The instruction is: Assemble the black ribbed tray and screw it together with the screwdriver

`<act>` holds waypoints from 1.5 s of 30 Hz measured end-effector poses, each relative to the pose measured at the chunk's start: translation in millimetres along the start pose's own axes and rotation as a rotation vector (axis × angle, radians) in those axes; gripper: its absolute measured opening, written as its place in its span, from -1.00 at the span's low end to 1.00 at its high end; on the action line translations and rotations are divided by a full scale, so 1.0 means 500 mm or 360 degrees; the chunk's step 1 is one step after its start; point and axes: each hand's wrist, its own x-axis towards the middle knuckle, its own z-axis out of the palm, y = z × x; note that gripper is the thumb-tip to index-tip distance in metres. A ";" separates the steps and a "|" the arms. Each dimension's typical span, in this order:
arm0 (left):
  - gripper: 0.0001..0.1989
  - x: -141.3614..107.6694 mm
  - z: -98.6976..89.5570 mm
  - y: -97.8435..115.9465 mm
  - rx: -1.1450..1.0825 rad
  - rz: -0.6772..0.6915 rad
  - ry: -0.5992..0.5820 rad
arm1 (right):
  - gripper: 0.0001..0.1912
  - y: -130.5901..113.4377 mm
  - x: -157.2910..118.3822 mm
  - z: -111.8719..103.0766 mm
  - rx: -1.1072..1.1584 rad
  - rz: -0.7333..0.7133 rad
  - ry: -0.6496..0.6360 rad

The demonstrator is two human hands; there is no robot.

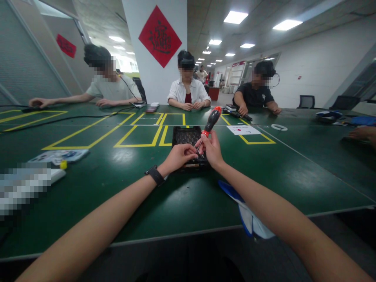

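Observation:
A screwdriver with a black and red handle is tilted over a black tray-like case on the green table. My right hand holds it around the red collar and shaft, handle pointing up and to the right. From the left, my left hand reaches over the case's near part, its fingertips pinched together close to the lower end of the shaft. What those fingertips hold, if anything, is too small to make out. Small dark compartments or parts show inside the case.
Blue and white gloves hang over the near table edge, beneath my right forearm. White paper lies right of the case, beyond it a white ring. Yellow tape marks the green table. Three people sit across; another hand is far right.

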 end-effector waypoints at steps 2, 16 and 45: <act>-0.78 0.000 0.000 -0.001 0.0034 0.0010 0.0018 | -0.69 -0.001 0.001 -0.002 0.0048 0.0044 -0.0020; -0.77 0.001 -0.003 -0.013 0.0145 0.0079 0.0000 | -0.74 0.000 0.001 -0.003 0.0016 -0.0017 -0.0033; -0.75 -0.002 -0.004 -0.009 0.0195 0.0040 0.0020 | -0.59 -0.004 -0.004 0.000 -0.0044 0.0011 -0.0061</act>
